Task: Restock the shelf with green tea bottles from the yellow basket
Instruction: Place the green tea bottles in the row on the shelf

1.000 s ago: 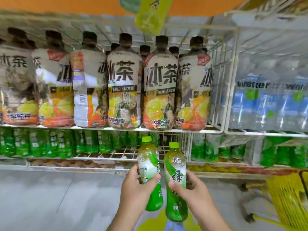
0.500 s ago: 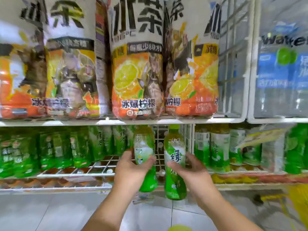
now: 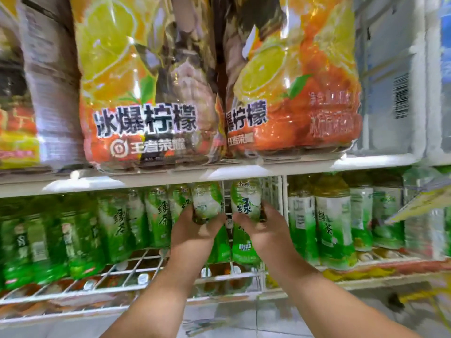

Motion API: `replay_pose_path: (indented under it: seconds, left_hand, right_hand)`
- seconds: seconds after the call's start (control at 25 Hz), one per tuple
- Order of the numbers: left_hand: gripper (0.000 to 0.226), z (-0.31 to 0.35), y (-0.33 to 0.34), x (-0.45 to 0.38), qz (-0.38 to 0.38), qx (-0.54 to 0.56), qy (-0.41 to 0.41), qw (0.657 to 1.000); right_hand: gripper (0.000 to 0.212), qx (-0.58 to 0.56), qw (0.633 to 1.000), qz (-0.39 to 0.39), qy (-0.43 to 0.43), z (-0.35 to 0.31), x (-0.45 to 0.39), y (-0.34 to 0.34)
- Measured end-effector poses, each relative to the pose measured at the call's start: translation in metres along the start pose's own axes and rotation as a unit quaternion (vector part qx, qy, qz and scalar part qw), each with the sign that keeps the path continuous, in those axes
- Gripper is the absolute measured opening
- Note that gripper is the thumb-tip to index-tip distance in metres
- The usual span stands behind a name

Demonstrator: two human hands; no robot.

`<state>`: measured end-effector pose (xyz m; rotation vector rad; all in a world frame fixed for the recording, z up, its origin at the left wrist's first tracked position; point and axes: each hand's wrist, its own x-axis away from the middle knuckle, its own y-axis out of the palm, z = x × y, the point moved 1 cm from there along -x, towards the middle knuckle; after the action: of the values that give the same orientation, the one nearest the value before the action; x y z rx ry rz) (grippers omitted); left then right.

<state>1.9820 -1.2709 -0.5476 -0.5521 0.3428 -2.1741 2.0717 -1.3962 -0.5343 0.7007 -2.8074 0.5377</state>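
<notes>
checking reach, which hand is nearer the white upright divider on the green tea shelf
Right. The right hand with its bottle is just beside the divider; the left hand is farther left.

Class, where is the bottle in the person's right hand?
In the head view, centre: the right hand holds the green tea bottle upright at the wire shelf, beside the left hand's bottle.

Two green tea bottles stand upright side by side at frame centre, over the wire shelf (image 3: 136,267). Left bottle (image 3: 207,203): label back facing out. Right bottle (image 3: 245,203): green character facing out. Both have green-and-white labels; tops are hidden behind the upper shelf edge (image 3: 219,172). Stocked green tea bottles (image 3: 117,230) fill the row at lower left.
</notes>
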Motion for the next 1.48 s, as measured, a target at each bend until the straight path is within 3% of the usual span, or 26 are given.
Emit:
replay_pose_path:
  seconds: [0.08,0.24,0.32,0.44,0.48,0.64,0.84,1.04,1.24,1.4,1.48]
  left_hand:
    - [0.063,-0.007,0.008,-0.016,0.007,-0.027,0.004,1.0]
    - [0.029,-0.017,0.025,-0.04,0.029,-0.059,-0.001,0.998]
    - [0.034,-0.02,0.034,-0.045,0.034,-0.072,0.001,0.997]
    - [0.073,-0.023,0.042,-0.045,0.034,-0.12,-0.009,0.992]
    - [0.076,-0.026,0.046,-0.047,0.035,-0.121,-0.008,0.992]
    - [0.062,-0.027,0.057,-0.05,0.051,-0.143,0.015,0.988]
    - [0.063,-0.027,0.069,-0.052,0.062,-0.137,0.031,0.988]
    - [0.085,-0.026,0.065,-0.053,0.046,-0.204,0.022,0.978]
    - [0.071,-0.019,0.057,-0.055,-0.01,-0.238,0.085,0.968]
    - [0.075,-0.016,0.048,-0.046,0.015,-0.187,0.052,0.981]
    - [0.078,-0.012,0.049,-0.047,0.001,-0.218,0.062,0.974]
  right_hand:
    - [0.077,0.015,1.0,0.01,0.015,0.006,-0.013,0.005]
    - [0.066,0.041,0.997,0.04,0.045,0.016,-0.031,0.021]
    - [0.072,0.056,0.995,0.053,0.056,0.021,-0.037,0.028]
    - [0.067,0.053,0.995,0.06,0.067,0.027,-0.042,0.034]
    - [0.067,0.052,0.994,0.067,0.068,0.028,-0.043,0.035]
    - [0.069,0.058,0.99,0.107,0.076,0.035,-0.05,0.046]
    - [0.075,0.078,0.987,0.128,0.062,0.038,-0.052,0.047]
    - [0.07,0.107,0.987,0.1,0.071,0.037,-0.051,0.039]
    - [0.034,0.146,0.983,0.086,0.069,0.043,-0.047,0.037]
    - [0.048,0.139,0.987,0.052,0.067,0.052,-0.036,0.037]
    - [0.046,0.14,0.987,0.042,0.065,0.056,-0.033,0.038]
